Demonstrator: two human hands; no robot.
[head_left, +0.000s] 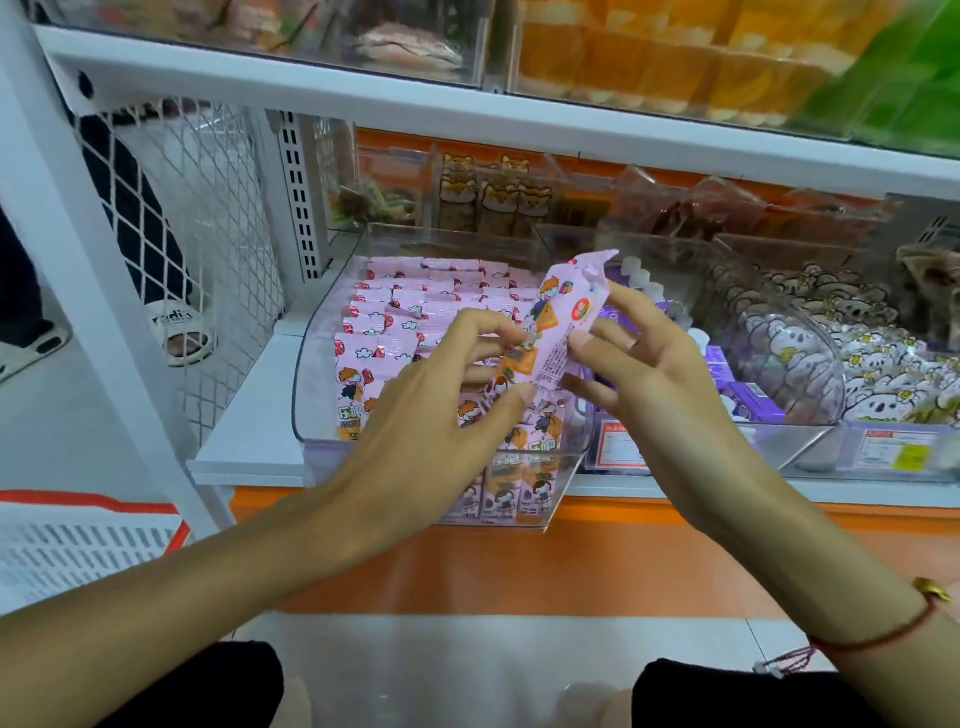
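So the long pink foil snack packet with the cartoon kid print is held tilted upright, just above the front right corner of the clear plastic bin. The left hand pinches its lower half between thumb and fingertips. The right hand grips the upper half, thumb in front and fingers behind. The bin sits at the front edge of the white shelf, packed with rows of matching pink packets.

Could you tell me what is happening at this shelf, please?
A person holds one pink packet nearly upright in both hands, left hand and right hand pinching its sides, just over a clear bin already packed with rows of the same packets. The bin sits at the left end of a white shelf, beside bins of purple packs and koala-print snacks.
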